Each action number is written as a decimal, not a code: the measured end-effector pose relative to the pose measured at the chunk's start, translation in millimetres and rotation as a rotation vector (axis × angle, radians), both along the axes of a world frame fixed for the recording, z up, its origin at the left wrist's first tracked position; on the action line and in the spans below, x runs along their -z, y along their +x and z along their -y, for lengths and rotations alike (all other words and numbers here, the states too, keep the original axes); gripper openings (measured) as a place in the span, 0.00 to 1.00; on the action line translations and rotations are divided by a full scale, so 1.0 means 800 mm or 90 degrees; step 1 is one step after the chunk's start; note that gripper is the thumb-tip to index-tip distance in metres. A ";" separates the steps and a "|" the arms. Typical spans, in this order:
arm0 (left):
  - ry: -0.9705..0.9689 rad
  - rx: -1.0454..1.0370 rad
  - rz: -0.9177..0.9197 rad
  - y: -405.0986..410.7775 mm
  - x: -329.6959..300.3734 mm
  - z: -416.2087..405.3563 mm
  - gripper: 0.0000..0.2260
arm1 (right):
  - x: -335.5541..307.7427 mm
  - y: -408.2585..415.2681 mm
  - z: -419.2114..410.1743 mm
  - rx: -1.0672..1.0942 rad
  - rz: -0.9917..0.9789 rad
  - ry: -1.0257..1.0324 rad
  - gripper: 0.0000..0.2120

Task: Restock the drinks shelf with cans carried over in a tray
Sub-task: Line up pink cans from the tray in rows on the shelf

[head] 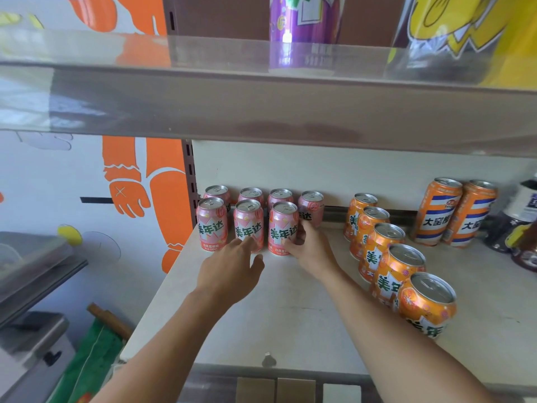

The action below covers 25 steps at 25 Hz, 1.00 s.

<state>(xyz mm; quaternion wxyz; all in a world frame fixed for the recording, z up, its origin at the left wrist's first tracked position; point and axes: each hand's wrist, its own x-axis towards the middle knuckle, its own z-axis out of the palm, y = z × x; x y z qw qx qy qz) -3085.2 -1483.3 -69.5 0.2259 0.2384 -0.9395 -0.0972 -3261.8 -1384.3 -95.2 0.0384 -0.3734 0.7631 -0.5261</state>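
Note:
Several pink cans stand in two rows at the back left of the white shelf (290,315). My right hand (312,251) grips the front-right pink can (282,228) from its right side, thumb in front and fingers behind. My left hand (232,271) is open, its fingertips touching the base of the front-middle pink can (248,225). A third front pink can (211,223) stands at the left end. No tray is in view.
A line of several orange cans (398,271) runs from back to front at the right. Two taller orange cans (453,213) and dark bottles (520,228) stand at the far right. An upper shelf (261,106) overhangs. A grey counter (35,274) sits at the left.

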 end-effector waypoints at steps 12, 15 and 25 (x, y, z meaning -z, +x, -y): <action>-0.039 0.018 0.011 0.028 -0.012 -0.010 0.13 | -0.007 0.067 -0.034 0.105 -0.100 0.150 0.19; -0.033 0.033 -0.011 0.050 -0.013 -0.030 0.13 | -0.032 0.116 -0.064 0.124 -0.193 0.163 0.19; -0.037 0.151 -0.062 0.139 -0.018 -0.151 0.16 | -0.046 0.261 -0.200 0.259 -0.331 0.272 0.23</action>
